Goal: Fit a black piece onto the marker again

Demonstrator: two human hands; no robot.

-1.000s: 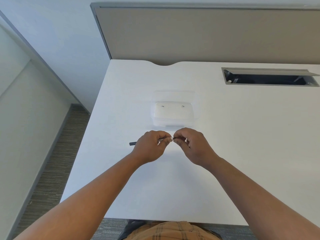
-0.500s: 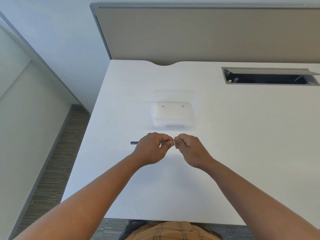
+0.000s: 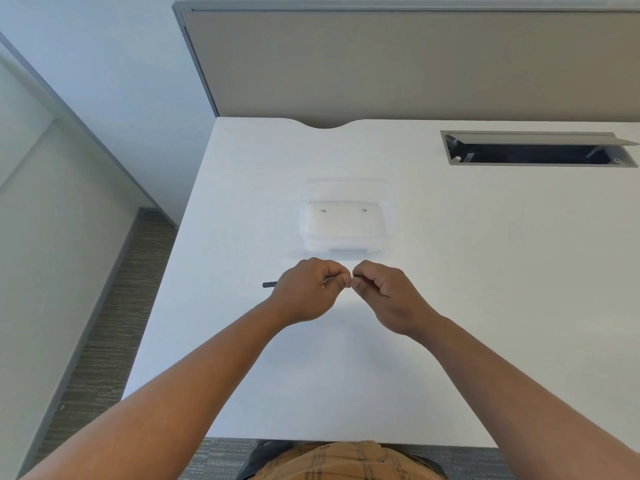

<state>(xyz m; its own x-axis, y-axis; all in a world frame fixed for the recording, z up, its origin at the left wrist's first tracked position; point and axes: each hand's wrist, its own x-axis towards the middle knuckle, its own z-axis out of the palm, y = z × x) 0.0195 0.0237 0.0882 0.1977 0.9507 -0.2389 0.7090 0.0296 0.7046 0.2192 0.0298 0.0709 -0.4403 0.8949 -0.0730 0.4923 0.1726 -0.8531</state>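
The left hand (image 3: 306, 289) was curled around a thin dark pen (image 3: 269, 284), whose dark end stuck out toward nine o'clock past the knuckles, while a short silvery stretch of it showed between the thumb and forefinger on the other side. The right hand (image 3: 382, 292) sat just beside it at three o'clock, fingers curled in and the thumb and forefinger tips pressed together at the pen's near end; whether they pinched that tip or some small part of it was too small to tell. The two hands met fingertip to fingertip a little above the white desk (image 3: 485, 271), both forearms reaching in from six o'clock. At twelve o'clock from the hands, close by but apart from them, stood a clear plastic box (image 3: 344, 225) with its transparent lid (image 3: 346, 188) tipped back open behind it. Farther off, toward two o'clock, a grey cable hatch (image 3: 536, 148) lay set into the desk with its flap raised. A beige partition panel (image 3: 415, 64) rose along the far edge of the desk, and striped carpet (image 3: 104, 323) showed at nine o'clock, beyond the desk's left edge.
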